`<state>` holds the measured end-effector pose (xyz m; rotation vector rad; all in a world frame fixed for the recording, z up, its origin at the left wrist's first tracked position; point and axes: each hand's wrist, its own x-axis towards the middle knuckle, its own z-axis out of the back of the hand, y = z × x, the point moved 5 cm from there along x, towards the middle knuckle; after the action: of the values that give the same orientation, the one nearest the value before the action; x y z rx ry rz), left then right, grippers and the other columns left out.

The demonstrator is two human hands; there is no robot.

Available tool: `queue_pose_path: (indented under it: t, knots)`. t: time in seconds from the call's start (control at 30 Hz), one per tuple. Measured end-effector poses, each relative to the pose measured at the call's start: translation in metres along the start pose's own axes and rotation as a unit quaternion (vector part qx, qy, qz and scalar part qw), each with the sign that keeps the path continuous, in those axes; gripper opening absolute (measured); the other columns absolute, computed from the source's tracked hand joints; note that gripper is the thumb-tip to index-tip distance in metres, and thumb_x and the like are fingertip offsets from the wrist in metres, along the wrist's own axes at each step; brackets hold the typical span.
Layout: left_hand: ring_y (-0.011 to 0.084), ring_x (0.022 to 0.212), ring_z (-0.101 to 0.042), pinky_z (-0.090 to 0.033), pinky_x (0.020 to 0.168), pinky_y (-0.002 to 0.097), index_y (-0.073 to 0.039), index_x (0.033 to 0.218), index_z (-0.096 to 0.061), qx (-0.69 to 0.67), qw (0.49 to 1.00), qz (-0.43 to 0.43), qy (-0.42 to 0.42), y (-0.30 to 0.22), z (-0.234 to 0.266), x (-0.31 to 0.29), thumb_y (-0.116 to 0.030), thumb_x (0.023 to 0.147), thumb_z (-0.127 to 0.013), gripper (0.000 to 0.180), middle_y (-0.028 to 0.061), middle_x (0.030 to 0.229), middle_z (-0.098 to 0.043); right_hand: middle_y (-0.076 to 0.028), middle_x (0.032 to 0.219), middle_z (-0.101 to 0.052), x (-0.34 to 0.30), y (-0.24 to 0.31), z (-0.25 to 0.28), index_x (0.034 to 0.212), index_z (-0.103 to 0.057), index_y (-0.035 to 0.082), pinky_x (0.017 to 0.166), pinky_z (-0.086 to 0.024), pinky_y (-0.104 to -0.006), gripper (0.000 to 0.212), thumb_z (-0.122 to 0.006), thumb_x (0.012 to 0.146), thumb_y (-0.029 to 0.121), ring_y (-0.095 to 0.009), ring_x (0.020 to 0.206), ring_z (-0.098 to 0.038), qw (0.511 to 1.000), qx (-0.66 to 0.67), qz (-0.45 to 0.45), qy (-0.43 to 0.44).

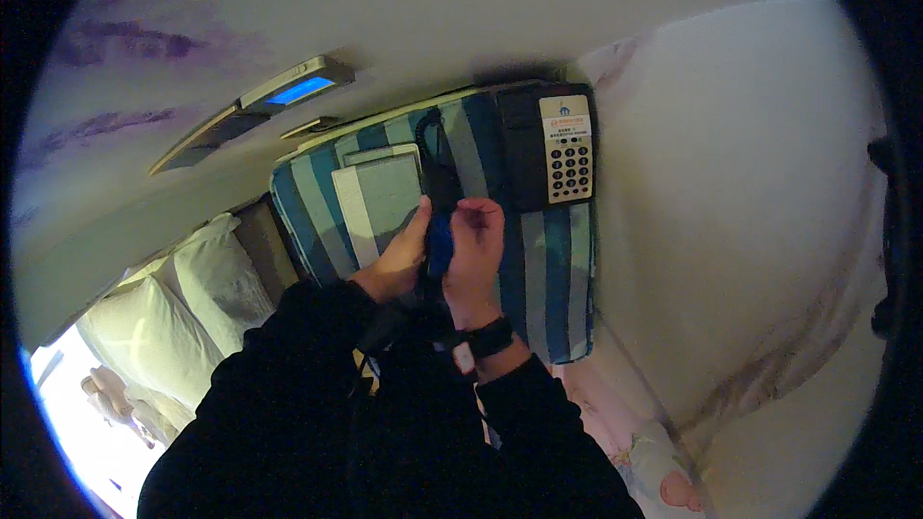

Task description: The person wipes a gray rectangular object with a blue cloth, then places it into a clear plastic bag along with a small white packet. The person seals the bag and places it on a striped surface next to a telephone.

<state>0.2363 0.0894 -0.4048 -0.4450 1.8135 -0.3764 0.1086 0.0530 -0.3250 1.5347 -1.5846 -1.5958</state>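
My left hand (401,255) is closed around a dark, long piece that looks like a telephone handset (441,185), its thumb lying along the side. A coiled black cord (430,127) runs from the far end of that piece. My right hand (475,248), with a dark band on its wrist, is pressed against the other side, fingers curled. Between the hands shows a dark blue patch (439,242), perhaps cloth; its kind is unclear. To the right sits a black telephone base (524,149) with a pale keypad panel.
Under my hands is a small table with a blue and pale striped top (555,279). Pale flat rectangular items (377,197) lie on it, left of my hands. A wall panel with a lit blue screen (301,90) stands out beyond. Pillows (216,274) are at left.
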Motion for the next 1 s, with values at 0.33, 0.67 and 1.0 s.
queue_pose_path:
  t: [0.33, 0.67, 1.0]
  knots:
    - [0.0262, 0.133, -0.051, -0.041, 0.111, 0.0392, -0.007, 0.144, -0.047, 0.025, 0.989, -0.136, 0.045, -0.002, 0.003, -0.036, -0.049, 0.106, -0.04, 0.057, 0.0163, 0.144, -0.051, -0.014, 0.162, -0.034, -0.047, 0.0, -0.004, 0.155, -0.04, 0.015, 0.12, -0.021, -0.06, 0.066, -0.059, 0.097, 0.038, -0.037, 0.151, -0.027, 0.755, -0.526, 0.175, 0.351]
    - [0.0378, 0.11, -0.065, -0.048, 0.096, 0.0423, 0.005, 0.138, -0.043, 0.263, 0.927, -0.267, 0.0, -0.023, -0.03, -0.069, -0.046, 0.108, -0.039, 0.059, 0.0261, 0.119, -0.066, -0.023, 0.159, -0.034, 0.004, -0.015, 0.004, 0.15, -0.046, 0.01, 0.12, -0.028, -0.0483, 0.048, -0.05, 0.105, 0.026, -0.044, 0.146, -0.032, 0.902, -0.364, 0.134, 0.192]
    - [0.0343, 0.115, -0.06, -0.047, 0.101, 0.0433, -0.001, 0.148, -0.035, 0.247, 0.925, -0.288, 0.013, -0.026, -0.03, -0.051, -0.031, 0.109, -0.042, 0.05, 0.0202, 0.132, -0.059, -0.01, 0.149, -0.05, 0.015, -0.003, 0.011, 0.152, -0.045, 0.008, 0.107, -0.044, -0.0357, 0.047, -0.049, 0.108, 0.025, -0.024, 0.129, -0.055, 0.99, -0.081, -0.061, 0.103]
